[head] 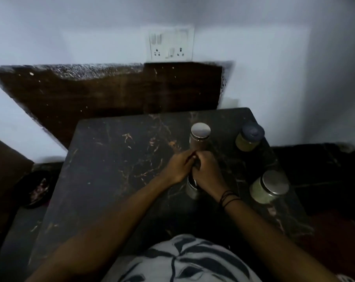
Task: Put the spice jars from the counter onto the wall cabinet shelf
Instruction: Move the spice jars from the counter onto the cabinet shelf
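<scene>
Spice jar (pixel 192 189), seemingly steel, gripped by both hands (pixel 195 167); three jars (pixel 200 137) nearby.

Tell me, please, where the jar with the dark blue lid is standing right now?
In the head view, the blue-lidded jar stands at the counter's far right corner, right of the brown jar with the steel lid.

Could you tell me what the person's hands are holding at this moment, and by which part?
Both the left hand and the right hand grip a steel-bodied jar around its top; its lid is hidden under the fingers.
</scene>
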Demonstrator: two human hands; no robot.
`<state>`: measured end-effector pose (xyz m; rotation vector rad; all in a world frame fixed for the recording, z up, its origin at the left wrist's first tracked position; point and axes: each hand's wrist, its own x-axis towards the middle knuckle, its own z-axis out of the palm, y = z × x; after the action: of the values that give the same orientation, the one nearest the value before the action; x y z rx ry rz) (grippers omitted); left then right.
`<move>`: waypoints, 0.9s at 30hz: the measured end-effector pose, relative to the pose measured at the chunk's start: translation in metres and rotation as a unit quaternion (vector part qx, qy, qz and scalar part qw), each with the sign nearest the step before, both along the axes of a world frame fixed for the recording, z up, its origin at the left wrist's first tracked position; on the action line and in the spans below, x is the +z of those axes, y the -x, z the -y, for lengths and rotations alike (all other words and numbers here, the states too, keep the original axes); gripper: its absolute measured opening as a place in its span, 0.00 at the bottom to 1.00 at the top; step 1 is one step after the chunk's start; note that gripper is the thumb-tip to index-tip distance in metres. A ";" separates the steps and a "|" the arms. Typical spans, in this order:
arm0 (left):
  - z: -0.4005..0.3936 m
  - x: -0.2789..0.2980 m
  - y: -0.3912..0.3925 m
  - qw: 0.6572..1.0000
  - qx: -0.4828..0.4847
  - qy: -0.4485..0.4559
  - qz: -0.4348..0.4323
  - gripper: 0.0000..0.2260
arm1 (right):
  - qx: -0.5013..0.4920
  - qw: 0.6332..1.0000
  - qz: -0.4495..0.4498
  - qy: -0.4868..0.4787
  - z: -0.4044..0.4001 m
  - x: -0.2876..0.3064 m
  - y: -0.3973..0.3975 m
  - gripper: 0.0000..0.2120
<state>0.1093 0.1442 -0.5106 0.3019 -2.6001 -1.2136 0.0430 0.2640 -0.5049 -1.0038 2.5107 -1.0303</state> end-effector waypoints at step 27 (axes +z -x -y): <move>-0.031 -0.033 -0.001 0.842 0.270 -0.468 -0.007 0.12 | -0.099 0.951 0.181 0.232 -0.047 -0.061 -0.017 0.24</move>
<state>0.1108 0.1755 -0.5435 1.0895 -1.4936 -2.0811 0.0595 0.3113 -0.5660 -0.5908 2.1403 -1.7447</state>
